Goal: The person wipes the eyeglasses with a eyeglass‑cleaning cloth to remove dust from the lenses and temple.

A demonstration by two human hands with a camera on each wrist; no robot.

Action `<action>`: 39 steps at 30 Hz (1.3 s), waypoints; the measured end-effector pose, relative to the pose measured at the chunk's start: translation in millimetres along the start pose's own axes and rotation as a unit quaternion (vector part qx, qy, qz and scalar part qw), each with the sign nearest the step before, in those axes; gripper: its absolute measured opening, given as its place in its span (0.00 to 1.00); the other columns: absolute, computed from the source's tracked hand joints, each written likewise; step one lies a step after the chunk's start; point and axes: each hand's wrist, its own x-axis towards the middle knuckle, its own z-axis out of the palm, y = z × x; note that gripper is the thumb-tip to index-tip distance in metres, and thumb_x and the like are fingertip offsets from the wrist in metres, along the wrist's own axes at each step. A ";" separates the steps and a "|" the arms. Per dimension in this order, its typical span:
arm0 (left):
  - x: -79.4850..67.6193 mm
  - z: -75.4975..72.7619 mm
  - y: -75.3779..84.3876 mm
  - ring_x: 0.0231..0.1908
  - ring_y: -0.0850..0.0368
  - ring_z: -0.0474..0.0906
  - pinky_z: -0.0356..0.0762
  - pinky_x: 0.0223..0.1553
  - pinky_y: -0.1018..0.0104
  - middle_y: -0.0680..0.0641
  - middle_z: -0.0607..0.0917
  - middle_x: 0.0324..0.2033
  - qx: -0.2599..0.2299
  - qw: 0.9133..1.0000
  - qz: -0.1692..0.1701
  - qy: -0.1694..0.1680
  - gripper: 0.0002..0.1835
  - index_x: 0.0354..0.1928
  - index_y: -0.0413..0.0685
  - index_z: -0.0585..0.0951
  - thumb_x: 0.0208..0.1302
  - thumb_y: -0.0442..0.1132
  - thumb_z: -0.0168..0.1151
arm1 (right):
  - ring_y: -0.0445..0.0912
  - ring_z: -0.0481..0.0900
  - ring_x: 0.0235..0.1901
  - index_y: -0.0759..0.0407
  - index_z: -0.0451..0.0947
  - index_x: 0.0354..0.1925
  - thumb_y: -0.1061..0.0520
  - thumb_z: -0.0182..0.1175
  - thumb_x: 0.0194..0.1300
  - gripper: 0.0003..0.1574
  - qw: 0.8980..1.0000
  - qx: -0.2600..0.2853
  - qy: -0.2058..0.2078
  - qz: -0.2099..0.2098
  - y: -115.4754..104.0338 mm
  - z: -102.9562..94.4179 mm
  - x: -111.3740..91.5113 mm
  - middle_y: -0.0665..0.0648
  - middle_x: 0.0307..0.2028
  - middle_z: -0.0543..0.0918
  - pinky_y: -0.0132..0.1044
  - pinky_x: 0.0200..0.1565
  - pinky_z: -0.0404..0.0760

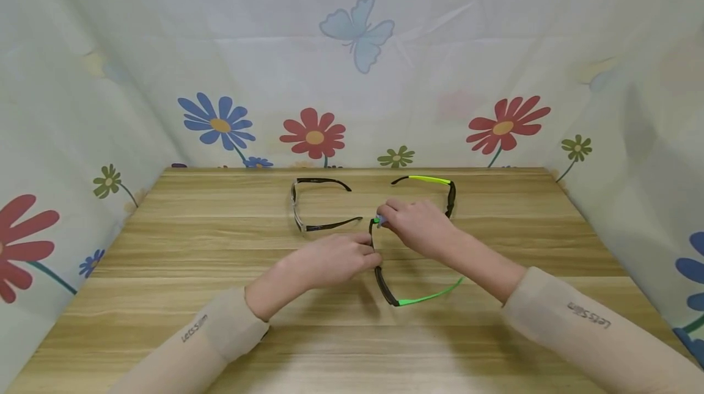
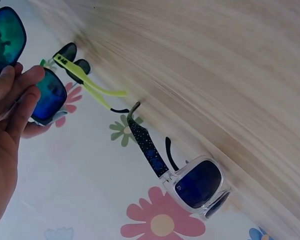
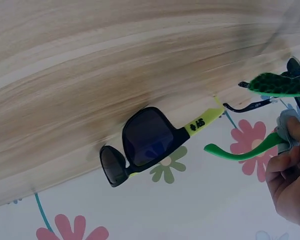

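Sunglasses with a black front, blue-green mirrored lenses and green temples (image 1: 431, 297) are between my two hands. My left hand (image 1: 335, 258) grips them by the middle of the front, its fingers at the bridge between the lenses (image 2: 51, 95). With a light grey-blue cloth (image 3: 286, 131), my right hand (image 1: 419, 226) pinches one green temple (image 3: 250, 152) near the hinge. The cloth is mostly hidden by the fingers in the head view. The other temple extends toward the right, unfolded.
Behind my left hand lie clear-framed sunglasses (image 1: 298, 215) with dark temples, unfolded. Black sunglasses with yellow temples (image 1: 429, 179) stand beyond my right hand, partly covered by it. A flowered curtain (image 1: 253, 64) borders the wooden table (image 1: 220, 259) at the back and sides.
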 end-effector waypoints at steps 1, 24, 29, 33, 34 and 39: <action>0.2 0.2 0.1 0.43 0.59 0.73 0.75 0.42 0.72 0.55 0.87 0.36 -0.002 1.000 0.000 0.001 0.06 0.45 0.49 0.82 0.76 0.32 0.58 | 0.42 0.66 0.14 0.60 0.80 0.43 0.56 0.69 0.69 0.10 1.000 0.002 -0.003 0.004 1.1 0.4 -0.9 0.51 0.30 0.77 0.33 0.16 0.68; -8.3 4.8 -4.9 0.43 0.58 0.74 0.77 0.44 0.70 0.54 0.88 0.39 -0.022 0.999 -0.036 -0.001 0.11 0.50 0.50 0.84 0.73 0.29 0.60 | 0.43 0.75 0.20 0.57 0.79 0.37 0.59 0.71 0.66 0.09 0.992 0.049 -0.049 0.107 37.6 2.8 -32.3 0.48 0.29 0.79 0.40 0.20 0.76; -11.2 6.0 -8.4 0.45 0.58 0.75 0.77 0.46 0.70 0.53 0.88 0.41 -0.027 0.999 -0.040 0.007 0.09 0.50 0.49 0.85 0.75 0.31 0.60 | 0.43 0.75 0.24 0.59 0.79 0.37 0.60 0.70 0.67 0.07 0.987 0.079 -0.072 0.123 47.9 3.0 -40.5 0.48 0.29 0.79 0.41 0.25 0.78; -14.8 7.6 -12.1 0.44 0.58 0.75 0.78 0.45 0.69 0.53 0.88 0.40 -0.029 0.999 -0.042 0.015 0.08 0.49 0.48 0.84 0.75 0.31 0.60 | 0.46 0.79 0.28 0.62 0.80 0.38 0.64 0.70 0.66 0.07 0.984 0.081 -0.082 0.138 56.9 -2.6 -46.1 0.52 0.31 0.81 0.44 0.31 0.82; -15.5 8.2 -13.0 0.44 0.58 0.74 0.78 0.45 0.69 0.53 0.88 0.40 -0.029 0.999 -0.041 0.018 0.08 0.49 0.48 0.84 0.75 0.31 0.59 | 0.47 0.80 0.28 0.63 0.81 0.39 0.65 0.70 0.65 0.07 0.984 0.080 -0.079 0.140 59.1 -4.4 -47.1 0.54 0.32 0.82 0.45 0.32 0.83; -17.2 10.1 -15.4 0.42 0.58 0.74 0.77 0.44 0.68 0.54 0.87 0.39 -0.028 0.999 -0.037 0.024 0.08 0.48 0.48 0.83 0.75 0.30 0.59 | 0.48 0.82 0.29 0.65 0.84 0.44 0.63 0.72 0.64 0.10 0.985 0.082 -0.050 0.144 62.2 -10.9 -46.0 0.56 0.35 0.85 0.45 0.33 0.84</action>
